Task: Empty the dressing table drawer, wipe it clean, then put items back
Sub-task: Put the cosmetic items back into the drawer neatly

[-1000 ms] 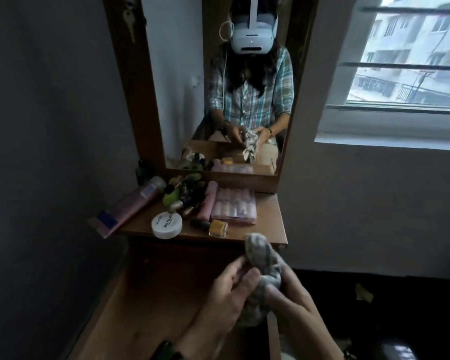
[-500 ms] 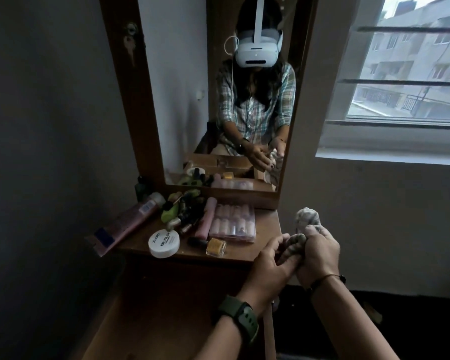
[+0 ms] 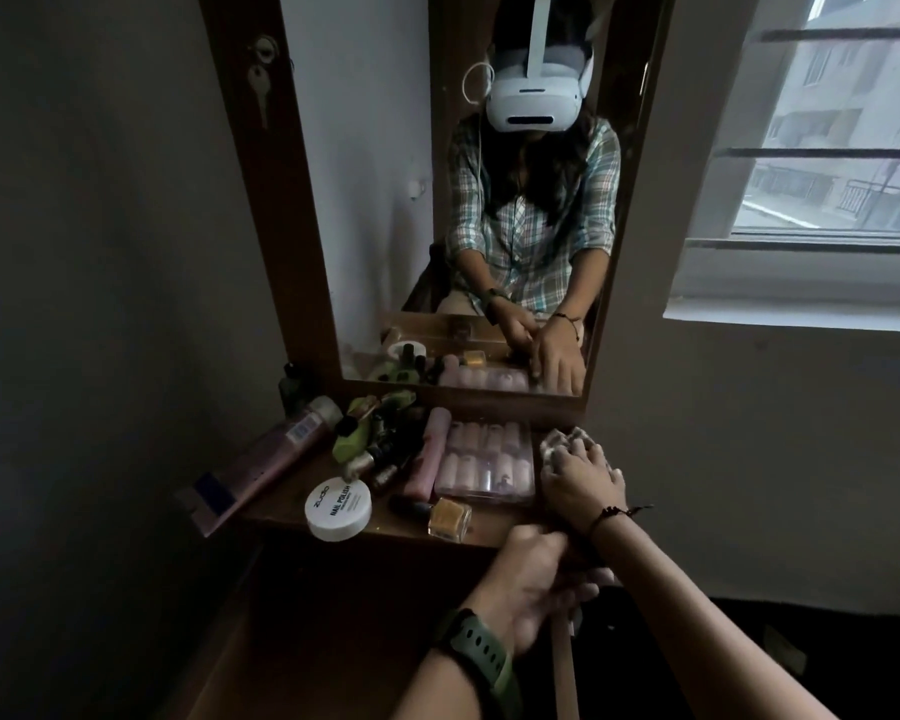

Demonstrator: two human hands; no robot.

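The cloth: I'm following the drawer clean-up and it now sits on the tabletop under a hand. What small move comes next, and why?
Probably let go of the cloth and leave it there. The right hand holds it bunched at the tabletop's right end beside the clear box, the items lie out on top, and the open drawer looks empty, so putting items back seems due.

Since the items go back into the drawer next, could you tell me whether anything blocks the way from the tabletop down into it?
Nothing visible lies inside the open drawer. Only the left hand hovers over its right front part, just below the tabletop edge. The right hand holds the cloth on the tabletop's right end, beside the clear case.
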